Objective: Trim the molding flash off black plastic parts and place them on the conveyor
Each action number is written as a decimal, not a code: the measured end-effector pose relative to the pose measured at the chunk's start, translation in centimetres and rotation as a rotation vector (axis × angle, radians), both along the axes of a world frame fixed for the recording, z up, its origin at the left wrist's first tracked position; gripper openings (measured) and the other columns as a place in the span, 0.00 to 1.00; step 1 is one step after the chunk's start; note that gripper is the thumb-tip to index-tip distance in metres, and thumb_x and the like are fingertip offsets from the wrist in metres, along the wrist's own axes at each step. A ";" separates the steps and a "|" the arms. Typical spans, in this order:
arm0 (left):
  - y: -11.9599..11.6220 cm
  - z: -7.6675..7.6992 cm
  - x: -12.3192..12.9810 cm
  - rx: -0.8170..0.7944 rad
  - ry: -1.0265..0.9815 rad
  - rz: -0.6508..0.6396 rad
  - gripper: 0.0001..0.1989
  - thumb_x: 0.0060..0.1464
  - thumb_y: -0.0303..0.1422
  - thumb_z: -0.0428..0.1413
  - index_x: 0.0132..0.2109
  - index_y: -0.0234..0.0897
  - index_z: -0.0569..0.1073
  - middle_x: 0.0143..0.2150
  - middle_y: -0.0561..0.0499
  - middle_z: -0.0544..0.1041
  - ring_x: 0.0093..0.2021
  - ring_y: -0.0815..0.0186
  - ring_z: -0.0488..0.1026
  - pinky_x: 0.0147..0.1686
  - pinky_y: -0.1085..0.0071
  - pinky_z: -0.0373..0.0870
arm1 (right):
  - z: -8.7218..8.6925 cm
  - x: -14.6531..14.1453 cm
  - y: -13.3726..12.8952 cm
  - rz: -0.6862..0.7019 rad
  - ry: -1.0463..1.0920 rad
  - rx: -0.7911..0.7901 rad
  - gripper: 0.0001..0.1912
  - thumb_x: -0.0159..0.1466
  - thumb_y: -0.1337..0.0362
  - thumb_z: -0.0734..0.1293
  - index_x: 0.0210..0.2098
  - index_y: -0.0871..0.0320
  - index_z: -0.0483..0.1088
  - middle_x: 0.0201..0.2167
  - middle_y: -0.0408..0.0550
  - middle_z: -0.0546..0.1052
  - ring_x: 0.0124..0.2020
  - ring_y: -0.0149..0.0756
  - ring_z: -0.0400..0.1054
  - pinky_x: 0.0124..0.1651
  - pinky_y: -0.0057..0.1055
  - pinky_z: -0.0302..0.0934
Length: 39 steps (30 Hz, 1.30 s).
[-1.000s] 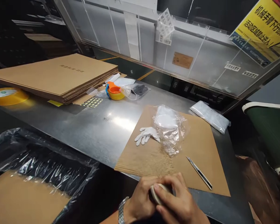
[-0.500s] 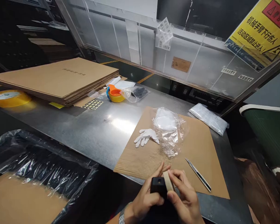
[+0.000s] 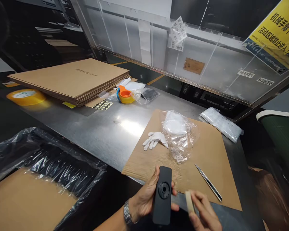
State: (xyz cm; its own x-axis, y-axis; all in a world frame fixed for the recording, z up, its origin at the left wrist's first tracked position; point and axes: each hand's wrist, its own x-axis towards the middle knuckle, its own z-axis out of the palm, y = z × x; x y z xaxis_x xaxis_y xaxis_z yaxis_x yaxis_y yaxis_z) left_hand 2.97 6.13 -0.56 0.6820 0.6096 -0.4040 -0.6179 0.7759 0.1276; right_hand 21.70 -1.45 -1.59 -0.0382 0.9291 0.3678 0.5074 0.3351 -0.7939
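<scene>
My left hand (image 3: 145,195) is wrapped round a black oblong part (image 3: 162,205) with a round ring and a hole in its face. The part is held upright, its broad face towards me. In my right hand (image 3: 204,208), between thumb and fingers, is a pale beige flat block (image 3: 189,202), apart from the black part. Beyond the hands lies a brown cardboard sheet (image 3: 207,147). On it are a white glove (image 3: 155,140), a clear plastic bag (image 3: 180,141) with something white inside, and a slim silver cutter knife (image 3: 208,183).
A stack of cardboard (image 3: 72,78) and a yellow tape roll (image 3: 26,97) are at the left of the metal table (image 3: 103,128). Orange and yellow rings (image 3: 125,95) lie behind. A plastic-lined box (image 3: 38,192) stands at lower left, a white packet (image 3: 221,123) at right.
My right hand has moved the beige block away from the black part, to the right and down. My left hand has turned the black part so its long face shows.
</scene>
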 end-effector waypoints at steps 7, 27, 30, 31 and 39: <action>-1.8 -1.0 1.6 0.091 0.119 -0.254 0.37 0.53 0.57 0.35 0.30 0.30 0.74 0.15 0.47 0.71 0.14 0.66 0.69 0.12 0.75 0.64 | 3.9 -2.5 3.5 0.374 -0.295 0.180 0.26 0.62 0.72 0.59 0.59 0.53 0.57 0.45 0.53 0.68 0.45 0.39 0.63 0.42 0.35 0.66; -1.4 -1.2 0.9 0.241 0.492 0.028 0.29 0.56 0.50 0.42 0.58 0.38 0.66 0.30 0.48 0.76 0.32 0.64 0.71 0.34 0.69 0.65 | 2.6 -5.2 1.3 0.289 -0.551 0.191 0.23 0.60 0.74 0.61 0.54 0.58 0.61 0.41 0.55 0.68 0.37 0.39 0.63 0.38 0.37 0.65; -1.0 -1.1 1.1 0.127 0.398 0.008 0.32 0.55 0.53 0.40 0.61 0.41 0.60 0.21 0.54 0.69 0.20 0.69 0.66 0.25 0.73 0.61 | 2.1 -5.7 0.4 0.293 -0.496 0.201 0.21 0.60 0.72 0.62 0.52 0.54 0.63 0.39 0.51 0.69 0.35 0.37 0.64 0.37 0.33 0.65; -1.0 -0.8 1.2 0.097 0.379 0.022 0.31 0.55 0.52 0.42 0.61 0.40 0.60 0.21 0.54 0.69 0.21 0.70 0.66 0.26 0.74 0.62 | 2.3 -5.7 0.5 0.299 -0.470 0.201 0.22 0.60 0.73 0.61 0.54 0.55 0.62 0.40 0.52 0.69 0.36 0.36 0.64 0.38 0.33 0.65; -0.4 -0.2 1.5 -0.090 -0.015 0.098 0.25 0.51 0.42 0.54 0.56 0.48 0.62 0.24 0.56 0.67 0.26 0.69 0.68 0.31 0.72 0.65 | 1.5 -5.8 1.1 0.292 -0.267 0.251 0.24 0.61 0.71 0.59 0.58 0.60 0.60 0.44 0.58 0.65 0.41 0.42 0.63 0.40 0.41 0.63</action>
State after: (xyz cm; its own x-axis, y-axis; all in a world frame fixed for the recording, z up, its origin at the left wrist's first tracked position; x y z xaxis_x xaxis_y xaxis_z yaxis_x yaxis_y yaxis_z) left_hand 4.48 5.68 -0.72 0.6272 0.6358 -0.4500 -0.6929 0.7192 0.0504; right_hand 15.92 -0.38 -0.06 -0.4089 0.7491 0.5212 0.5389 0.6591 -0.5245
